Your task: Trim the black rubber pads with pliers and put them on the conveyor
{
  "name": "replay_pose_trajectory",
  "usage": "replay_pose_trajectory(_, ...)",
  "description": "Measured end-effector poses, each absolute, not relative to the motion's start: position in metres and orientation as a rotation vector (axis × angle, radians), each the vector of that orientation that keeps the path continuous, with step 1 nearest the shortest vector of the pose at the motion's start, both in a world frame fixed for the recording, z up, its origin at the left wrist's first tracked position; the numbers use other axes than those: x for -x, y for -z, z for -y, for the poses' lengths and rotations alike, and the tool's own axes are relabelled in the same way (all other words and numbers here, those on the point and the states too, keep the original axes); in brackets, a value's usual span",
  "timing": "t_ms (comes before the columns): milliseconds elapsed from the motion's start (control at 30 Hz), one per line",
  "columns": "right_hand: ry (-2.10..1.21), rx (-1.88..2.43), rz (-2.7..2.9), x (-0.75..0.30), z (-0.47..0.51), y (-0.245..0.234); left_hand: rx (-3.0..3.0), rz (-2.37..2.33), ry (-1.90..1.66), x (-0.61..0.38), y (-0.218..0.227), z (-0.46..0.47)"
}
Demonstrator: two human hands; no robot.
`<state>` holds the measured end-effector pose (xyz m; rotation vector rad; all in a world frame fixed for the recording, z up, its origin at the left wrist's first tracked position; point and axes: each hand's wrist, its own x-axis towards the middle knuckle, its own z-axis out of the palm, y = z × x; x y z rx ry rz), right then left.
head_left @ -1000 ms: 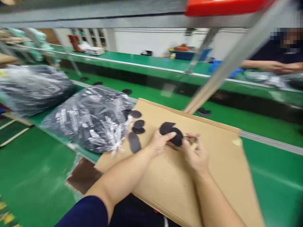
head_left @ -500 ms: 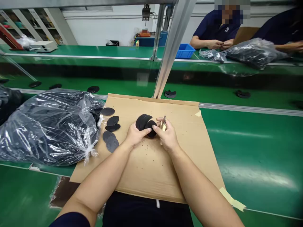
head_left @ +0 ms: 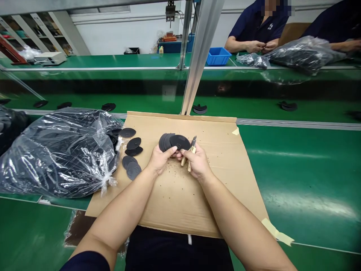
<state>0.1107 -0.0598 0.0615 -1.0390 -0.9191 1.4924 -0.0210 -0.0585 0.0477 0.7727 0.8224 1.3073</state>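
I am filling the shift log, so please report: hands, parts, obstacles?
Left hand holding fanned black discs. Right hand gripping pliers. Loose discs, plastic bag left of hands, apart from them.

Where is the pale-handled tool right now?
In the head view, the pale-handled tool is in the grip of the right hand, just right of the fanned black pieces, over the cardboard.

Black discs (head_left: pixel 179 142) in left grip (head_left: pixel 159 161), pliers (head_left: pixel 193 149) in right grip (head_left: pixel 200 162), cardboard (head_left: pixel 180 207) beneath
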Motion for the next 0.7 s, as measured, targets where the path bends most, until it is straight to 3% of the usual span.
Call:
replay_pose_trajectory(100,-1.505,1.076,1.064,-0.107,0.063,-0.059,-0.709,-0.890,-1.396,0.023,-0.049,0.057)
replay_pose_trajectory(400,-1.048,1.215,1.449,-0.132,0.051,-0.053,-0.744,-0.907,-1.331,0.022,-0.046,0.059)
replay_pose_trajectory(700,-0.977,1.260,1.343,-0.122,0.053,-0.044,-0.705,-0.855,-1.251,0.022,-0.048,0.062)
